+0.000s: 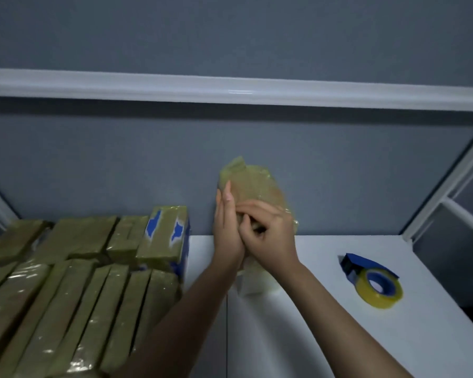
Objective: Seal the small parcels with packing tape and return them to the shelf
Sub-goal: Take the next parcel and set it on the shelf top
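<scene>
A small tape-wrapped parcel, yellowish and glossy, is held on end between both hands, above the white shelf. The left hand lies flat against its left side, fingers straight. The right hand grips its front with curled fingers. Right of the right hand, well apart, a blue tape dispenser rests on the shelf. Left of the left hand sit stacked sealed parcels.

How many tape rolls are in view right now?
1. The tape roll, in its blue dispenser, lies on the white shelf, right of the parcel being held. The parcel stack at left could hide another.
</scene>
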